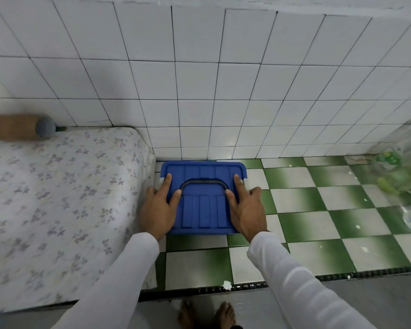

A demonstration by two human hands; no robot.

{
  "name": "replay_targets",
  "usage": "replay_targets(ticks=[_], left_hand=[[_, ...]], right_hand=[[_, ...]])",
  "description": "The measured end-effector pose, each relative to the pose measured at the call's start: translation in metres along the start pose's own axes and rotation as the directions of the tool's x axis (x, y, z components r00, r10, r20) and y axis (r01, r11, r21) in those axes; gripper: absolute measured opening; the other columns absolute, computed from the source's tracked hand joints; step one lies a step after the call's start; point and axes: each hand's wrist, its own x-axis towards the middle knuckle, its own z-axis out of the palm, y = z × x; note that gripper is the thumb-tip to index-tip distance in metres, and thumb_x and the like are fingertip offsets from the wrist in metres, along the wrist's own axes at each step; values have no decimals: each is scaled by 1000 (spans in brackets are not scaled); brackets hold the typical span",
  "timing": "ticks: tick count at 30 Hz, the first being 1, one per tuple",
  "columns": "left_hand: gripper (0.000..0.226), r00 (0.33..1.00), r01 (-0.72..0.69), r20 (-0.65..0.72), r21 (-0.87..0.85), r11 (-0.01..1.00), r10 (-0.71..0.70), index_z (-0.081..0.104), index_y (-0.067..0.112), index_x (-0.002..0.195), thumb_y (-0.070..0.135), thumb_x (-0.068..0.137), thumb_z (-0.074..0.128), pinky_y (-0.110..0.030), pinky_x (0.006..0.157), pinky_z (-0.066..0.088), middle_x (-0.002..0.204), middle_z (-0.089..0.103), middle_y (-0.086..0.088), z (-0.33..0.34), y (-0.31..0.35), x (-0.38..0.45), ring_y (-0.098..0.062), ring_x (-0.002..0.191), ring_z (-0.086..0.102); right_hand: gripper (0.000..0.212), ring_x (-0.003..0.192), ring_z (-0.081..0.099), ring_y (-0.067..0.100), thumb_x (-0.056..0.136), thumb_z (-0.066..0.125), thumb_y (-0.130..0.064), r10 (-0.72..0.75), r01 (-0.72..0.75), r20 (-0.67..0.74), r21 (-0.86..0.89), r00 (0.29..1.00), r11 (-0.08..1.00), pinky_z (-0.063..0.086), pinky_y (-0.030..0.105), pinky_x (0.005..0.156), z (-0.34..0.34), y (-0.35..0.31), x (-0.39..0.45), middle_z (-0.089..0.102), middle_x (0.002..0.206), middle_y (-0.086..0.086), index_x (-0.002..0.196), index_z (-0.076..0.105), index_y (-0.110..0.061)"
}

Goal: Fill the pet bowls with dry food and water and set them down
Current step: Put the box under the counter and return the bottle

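Blurred plastic bag (pixel 403 181) at right edge

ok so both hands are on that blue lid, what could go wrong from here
1. The blue lid sits tight between the mattress and the tiled wall, so lifting it may knock the left hand against the mattress edge.
2. Both the left and right hand lie flat on top; without a firmer grip the lid could slip.

Blue lid (pixel 203 207) smooth ribbed plastic; floor (pixel 318 203) glossy tile; mattress (pixel 57 198) matt floral cloth.
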Motion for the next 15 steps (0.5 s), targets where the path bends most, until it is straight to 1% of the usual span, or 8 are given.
replay_targets(ticks=[2, 5, 6, 8, 10, 12, 13, 15], left_hand=[[64, 1000, -3, -14, 16, 1000, 3, 19, 44, 162, 62, 103, 36, -36, 90, 46, 123, 46, -7, -2, -1, -11, -20, 98, 48], [64, 999, -3, -37, 28, 1000, 4, 20, 43, 162, 62, 103, 36, -34, 88, 44, 121, 47, -8, -2, -1, -29, -18, 96, 46], [64, 999, -8, -43, 17, 1000, 9, 21, 43, 162, 62, 102, 36, -34, 89, 46, 123, 48, -9, -1, -1, -36, -21, 98, 49], [66, 999, -6, -48, -22, 1000, 5, 21, 46, 160, 67, 99, 34, -41, 97, 51, 131, 48, -11, 1, -3, -50, -29, 110, 56], [67, 999, 10, -48, -45, 999, -12, 20, 49, 159, 70, 97, 32, -48, 108, 48, 143, 45, -13, 4, -4, -63, -35, 126, 53], [65, 998, 29, -56, -67, 997, -33, 22, 49, 159, 67, 99, 37, -50, 115, 40, 154, 39, -14, 7, -3, -80, -37, 140, 43], [64, 997, 36, -64, -79, 996, -41, 23, 48, 159, 65, 100, 39, -50, 117, 39, 154, 38, -15, 9, -1, -91, -36, 142, 41], [62, 995, 38, -85, -86, 996, -45, 24, 47, 159, 62, 101, 41, -48, 115, 41, 149, 41, -14, 11, 3, -113, -35, 138, 44]], right_hand=[[58, 83, 50, 22, 102, 36, -58, 6, -6, 8, 7, 1000, 1000, 52, 33, 87, -4, 2, -11, 31, 112, 4, 157, 25, -41], [58, 85, 52, 23, 102, 36, -60, -3, 3, 9, 9, 1000, 1000, 55, 36, 89, -11, 5, -25, 33, 113, 4, 156, 25, -42], [58, 85, 52, 23, 101, 35, -60, -4, 4, 12, 8, 1000, 1000, 55, 37, 88, -13, 7, -30, 34, 113, 5, 156, 24, -42], [59, 85, 53, 23, 101, 35, -61, -9, 9, 19, 11, 1000, 1000, 56, 38, 89, -17, 13, -40, 35, 113, 6, 156, 24, -43], [59, 84, 53, 22, 101, 35, -62, -21, 20, 24, 17, 1000, 1000, 56, 39, 90, -22, 18, -51, 36, 114, 6, 156, 24, -44], [58, 83, 52, 21, 101, 35, -61, -34, 33, 35, 20, 999, 999, 55, 37, 89, -28, 25, -65, 36, 114, 6, 156, 24, -43], [58, 83, 52, 21, 101, 35, -61, -39, 38, 43, 22, 998, 999, 54, 37, 90, -32, 31, -72, 36, 114, 6, 156, 25, -43], [58, 82, 52, 22, 101, 36, -62, -42, 40, 52, 37, 998, 999, 52, 36, 90, -37, 39, -85, 35, 115, 5, 156, 26, -44]])
